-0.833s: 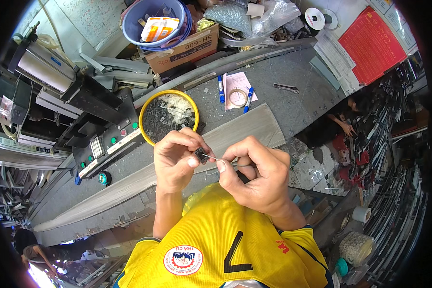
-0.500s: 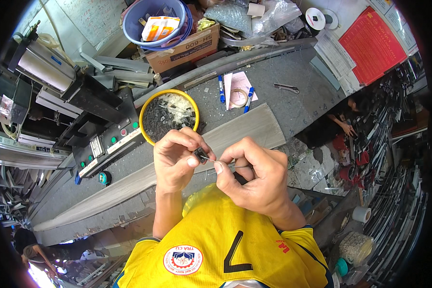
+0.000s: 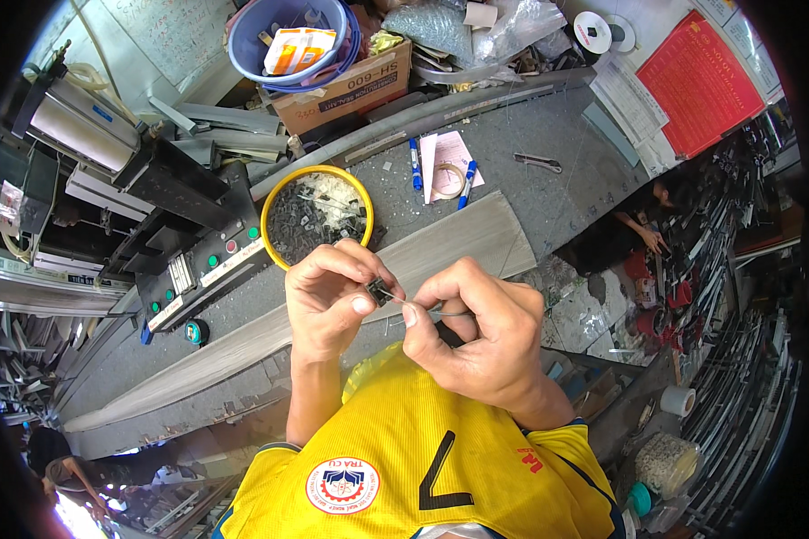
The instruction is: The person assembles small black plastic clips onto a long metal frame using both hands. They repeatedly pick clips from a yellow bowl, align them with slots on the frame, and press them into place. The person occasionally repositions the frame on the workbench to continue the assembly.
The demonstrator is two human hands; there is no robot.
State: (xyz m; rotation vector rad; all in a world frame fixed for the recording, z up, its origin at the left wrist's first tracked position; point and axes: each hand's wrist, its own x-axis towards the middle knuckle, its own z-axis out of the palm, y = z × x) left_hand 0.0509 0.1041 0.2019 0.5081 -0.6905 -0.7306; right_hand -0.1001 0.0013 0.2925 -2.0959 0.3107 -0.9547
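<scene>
Between the thumb and fingertips of my left hand is a small black plastic piece. My right hand pinches a thin grey cord close beside it, and the cord's end reaches the black piece. Whether it passes through a hole is too small to tell. Both hands are raised over the bench in front of my yellow shirt. Just beyond my left hand stands a round yellow-rimmed basket holding many small black pieces and whitish bits.
A long grey slatted panel lies across the bench. Beyond it are blue markers, a tape roll and a cutter knife. A press machine stands left; a tape measure lies near it. Another person's hand shows at right.
The black piece has turned slightly in my left fingertips, showing a different face. My right hand has barely shifted, still pinching the cord.
</scene>
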